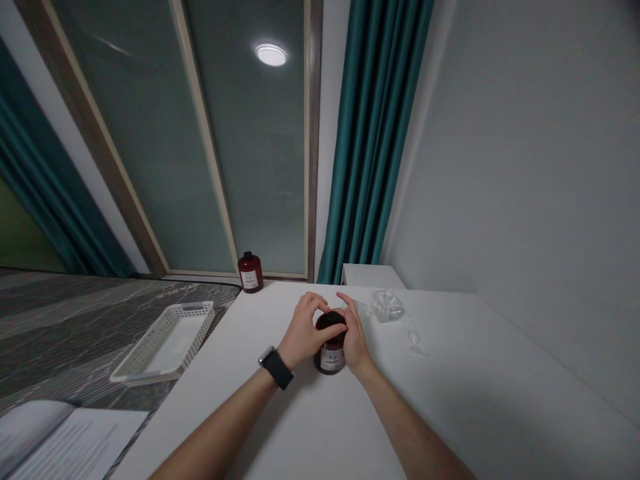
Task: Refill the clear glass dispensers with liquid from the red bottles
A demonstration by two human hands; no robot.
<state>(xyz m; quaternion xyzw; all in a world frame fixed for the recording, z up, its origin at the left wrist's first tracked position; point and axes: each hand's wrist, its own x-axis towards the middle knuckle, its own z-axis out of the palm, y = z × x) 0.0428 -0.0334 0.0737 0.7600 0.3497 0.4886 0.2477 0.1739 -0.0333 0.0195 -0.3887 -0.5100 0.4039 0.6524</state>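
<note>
A dark reddish-brown bottle [331, 361] with a white label stands upright on the white table, between my two hands. My left hand [306, 328], with a dark-banded watch at the wrist, curls around the left and top of it, its thumb lying across the dark upper part. On the other side my right hand [354, 337] is wrapped against the bottle, fingertips close to the left ones near the top. The fingers partly cover the upper end, so I cannot make out its cap clearly. A similar brown bottle [251, 275] with a black cap stands at the table's far left corner.
Crumpled clear plastic [387, 305] lies right of my hands, with a smaller clear scrap [414, 339] beside it. Left of the white table [440, 413] are a white perforated basket [134, 368] and an open book [83, 443]. A wall bounds the right side.
</note>
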